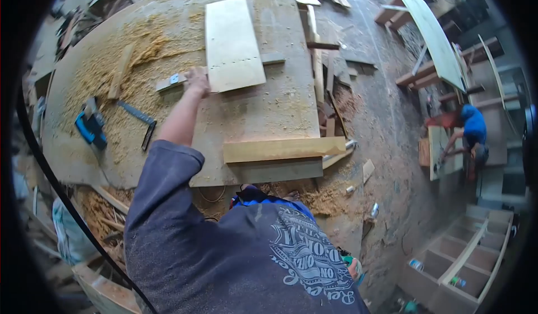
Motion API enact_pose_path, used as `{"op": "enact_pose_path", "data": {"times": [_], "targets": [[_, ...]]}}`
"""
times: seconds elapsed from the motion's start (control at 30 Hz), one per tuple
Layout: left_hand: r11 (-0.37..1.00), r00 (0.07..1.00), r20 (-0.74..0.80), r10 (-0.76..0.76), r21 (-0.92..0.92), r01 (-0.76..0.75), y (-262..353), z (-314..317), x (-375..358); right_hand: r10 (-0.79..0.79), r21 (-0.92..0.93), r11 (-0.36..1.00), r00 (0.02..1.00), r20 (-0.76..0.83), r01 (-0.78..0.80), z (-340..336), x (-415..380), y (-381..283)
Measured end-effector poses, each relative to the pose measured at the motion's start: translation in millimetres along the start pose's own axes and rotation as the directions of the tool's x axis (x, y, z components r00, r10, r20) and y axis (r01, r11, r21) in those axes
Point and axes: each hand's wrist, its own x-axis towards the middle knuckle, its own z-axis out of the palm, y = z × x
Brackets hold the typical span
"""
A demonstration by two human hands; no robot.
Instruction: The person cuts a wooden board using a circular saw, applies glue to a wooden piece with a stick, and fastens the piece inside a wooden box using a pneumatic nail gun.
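Observation:
At the left edge of a pale plywood board (232, 39), my left hand (195, 81) grips the board's side. A row of small dark marks crosses the lower part of the board. Underneath it runs a narrow wood strip (274, 58), which shows again left of my hand with a small white-and-blue piece (174, 78) on it. Low on my right side, my right hand (353, 267) is closed on a green power tool (347, 259). My shirt hides most of that tool, so its exact kind does not show.
Sawdust covers the worktable (280, 107). On it lie a blue-and-black power tool (91, 126), a try square (137, 117) and a wooden bar (286, 149) along the near edge. A black cable (53, 179) hangs at left. Another person (473, 126) bends over a panel at right.

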Motion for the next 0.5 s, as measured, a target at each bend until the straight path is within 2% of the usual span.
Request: {"op": "enact_pose_path", "data": {"times": [0.07, 0.13, 0.2, 0.27, 0.3, 0.33, 0.4, 0.47, 0.5], "targets": [[0.999, 0.989, -0.140, 0.052, -0.001, -0.052, -9, 0, 11, -0.024, -0.028, 0.999, 0.999, -0.042, 0.023, -1, -38, 13], [0.989, 0.992, -0.046, 0.120, -0.081, -0.123, -16, -13, 18, -0.024, -0.059, 0.998, 0.997, -0.079, 0.020, 2, -73, 26], [0.981, 0.980, -0.050, 0.194, -0.002, -0.195, -26, 2, 48, 0.256, 0.085, 0.964, 0.967, -0.014, -0.254, 5, -86, 41], [0.931, 0.927, -0.090, 0.364, 0.016, -0.364, -33, -11, 28, 0.100, 0.020, 0.995, 0.995, -0.019, -0.100, 9, -107, 71], [0.893, 0.894, -0.085, 0.439, -0.063, -0.445, -36, -10, 27, 0.084, 0.028, 0.996, 0.996, -0.036, -0.083, 11, -116, 82], [0.891, 0.892, -0.073, 0.446, -0.057, -0.450, -36, 2, 24, 0.106, 0.041, 0.994, 0.994, -0.037, -0.105, 16, -119, 89], [0.663, 0.706, -0.292, 0.645, -0.245, -0.708, -41, 27, 13, 0.190, 0.068, 0.980, 0.982, -0.021, -0.188, 20, -121, 99], [0.609, 0.706, -0.319, 0.632, -0.359, -0.707, -31, 25, -35, 0.238, 0.090, 0.967, 0.971, 0.001, -0.237, 23, -116, 108], [0.509, 0.605, -0.467, 0.645, -0.327, -0.796, -32, 43, -49, 0.252, 0.093, 0.963, 0.968, 0.012, -0.252, 24, -111, 111]]}}
